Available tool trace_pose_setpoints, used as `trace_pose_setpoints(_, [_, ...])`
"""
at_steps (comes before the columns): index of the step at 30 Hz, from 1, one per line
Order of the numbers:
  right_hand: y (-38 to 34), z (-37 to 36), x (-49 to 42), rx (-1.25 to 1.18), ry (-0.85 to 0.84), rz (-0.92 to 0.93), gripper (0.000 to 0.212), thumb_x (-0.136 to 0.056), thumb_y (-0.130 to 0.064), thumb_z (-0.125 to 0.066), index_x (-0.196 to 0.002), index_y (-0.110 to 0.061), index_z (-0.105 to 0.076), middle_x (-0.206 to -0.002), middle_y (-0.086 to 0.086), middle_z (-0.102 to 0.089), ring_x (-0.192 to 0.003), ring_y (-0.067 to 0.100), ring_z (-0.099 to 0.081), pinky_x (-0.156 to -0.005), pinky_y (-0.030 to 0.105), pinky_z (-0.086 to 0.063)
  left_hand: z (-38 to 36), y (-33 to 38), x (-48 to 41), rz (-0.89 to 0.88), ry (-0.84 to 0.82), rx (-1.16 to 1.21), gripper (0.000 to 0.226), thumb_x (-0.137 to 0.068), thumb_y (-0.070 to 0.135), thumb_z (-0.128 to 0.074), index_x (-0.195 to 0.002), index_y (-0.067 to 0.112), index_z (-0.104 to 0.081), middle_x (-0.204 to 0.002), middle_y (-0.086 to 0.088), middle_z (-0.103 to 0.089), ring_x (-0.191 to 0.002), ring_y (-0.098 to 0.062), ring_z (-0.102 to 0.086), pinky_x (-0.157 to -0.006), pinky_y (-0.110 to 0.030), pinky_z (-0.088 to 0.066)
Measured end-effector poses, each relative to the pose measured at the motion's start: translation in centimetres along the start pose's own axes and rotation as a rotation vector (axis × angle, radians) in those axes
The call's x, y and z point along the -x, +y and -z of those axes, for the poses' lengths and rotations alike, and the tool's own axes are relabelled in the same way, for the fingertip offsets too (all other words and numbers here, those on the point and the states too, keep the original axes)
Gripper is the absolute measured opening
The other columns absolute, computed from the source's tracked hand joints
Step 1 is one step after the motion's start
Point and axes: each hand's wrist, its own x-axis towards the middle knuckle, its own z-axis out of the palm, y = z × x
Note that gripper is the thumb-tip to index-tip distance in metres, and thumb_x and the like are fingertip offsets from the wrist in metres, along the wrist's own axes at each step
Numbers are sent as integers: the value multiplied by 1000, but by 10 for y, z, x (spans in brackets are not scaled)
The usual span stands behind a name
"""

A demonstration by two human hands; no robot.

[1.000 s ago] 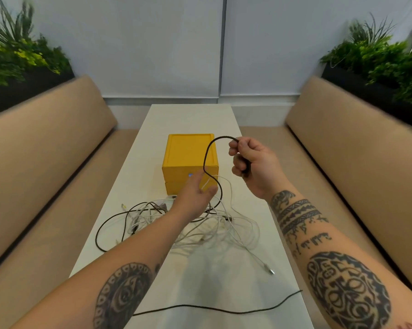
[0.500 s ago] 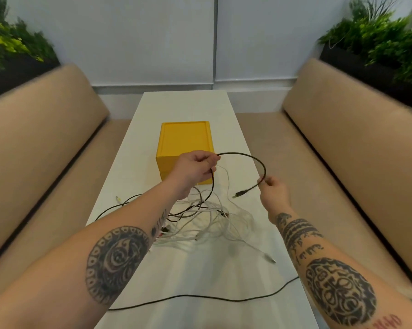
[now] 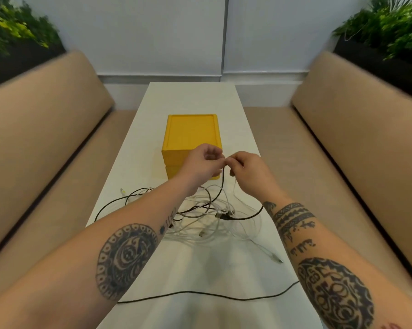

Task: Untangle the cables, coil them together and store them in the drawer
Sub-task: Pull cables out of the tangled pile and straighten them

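The white bench (image 3: 193,96) stretches away beneath both hands. Just beyond the hands stands the yellow drawer unit (image 3: 190,136), seemingly 2 stacked drawers, both closed. Below the hands and nearer the person lies the tangle of cables (image 3: 207,224), white and black strands crossing each other. The left hand (image 3: 200,165) and right hand (image 3: 247,172) meet fingertip to fingertip above it. Each has its fingers curled and pinches the black cable (image 3: 222,186), which drops from them into the heap.

Coiling from here would probably go badly, because the black cable threads under white loops. A firm pull could tighten the snarl or wind a thin white strand into the coil. It could also drag the white plug (image 3: 277,259), under the right forearm, off the bench edge.
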Motion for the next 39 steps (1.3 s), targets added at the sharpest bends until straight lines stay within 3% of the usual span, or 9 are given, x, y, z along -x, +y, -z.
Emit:
trace_pose_setpoints(3, [9,1,0,-23,-16,-40,17,-96,-37,-61,-96,-24,-73,-83,-8,-72,-64,5,-59,-58,26,-46,19,-23,8,24,33,-179,17,-89,15,-71,-102,9,-61,-93,-7,-63,-84,-20,-62,-75,-44,-59])
trace_pose_setpoints(6, [17,2,-3,-23,-22,-87,15,-98,-32,-60,-95,-26,-73,-85,-10,-74,-46,0,-49,-46,17,-38,37,-53,21,65,-83,-641,17,-85,33,-73,-92,20,-64,-90,1,-68,-82,-18,-64,-72,-37,-55])
trace_pose_setpoints(12, [32,2,-2,-258,46,-237,21,-101,-26,-52,-96,-16,-69,-92,-7,-73,-75,17,-63,-55,27,-44,27,-84,40,79,-182,-941,30,-77,54,-72,-92,30,-62,-94,9,-65,-87,-15,-61,-72,-31,-51])
trace_pose_setpoints(19, [59,2,-2,-346,89,-378,25,-103,-24,-44,-84,-23,-60,-96,0,-70,-77,18,-57,-66,32,-44,22,-93,42,4,-36,-781,8,-94,28,-64,-98,24,-68,-95,2,-71,-89,-21,-64,-77,-35,-53])
trace_pose_setpoints(23, [68,0,-1,-43,120,-282,21,-102,-26,-47,-91,-26,-64,-93,-4,-64,-93,23,-55,-80,37,-39,22,-90,38,-11,19,-740,13,-99,23,-54,-87,23,-61,-82,-1,-65,-75,-20,-59,-66,-33,-46])
trace_pose_setpoints(28, [58,-10,7,502,203,17,28,-97,-37,-56,-125,-34,-62,-140,-6,-49,-133,21,-36,-102,46,-24,18,-84,34,12,46,-690,16,-100,24,-51,-89,17,-60,-84,-2,-62,-77,-23,-57,-64,-33,-43])
trace_pose_setpoints(32, [23,-35,22,526,-4,266,24,-97,-46,-54,-108,-30,-68,-108,-10,-66,-106,19,-54,-90,41,-37,14,-76,31,60,59,-632,17,-100,23,-51,-88,17,-61,-83,1,-59,-78,-21,-55,-60,-30,-37])
trace_pose_setpoints(35, [19,-61,35,348,-128,113,35,-87,-54,-66,-102,-23,-63,-97,-5,-66,-93,19,-58,-81,38,-48,15,-73,30,114,66,-596,17,-98,19,-52,-84,18,-63,-82,2,-60,-72,-14,-53,-55,-26,-33])
trace_pose_setpoints(39, [25,-76,37,186,-101,-9,24,-91,-39,-66,-103,-18,-60,-92,0,-65,-87,24,-60,-70,33,-46,22,-72,31,146,18,-584,17,-96,19,-54,-83,21,-64,-84,2,-62,-74,-17,-54,-56,-26,-35])
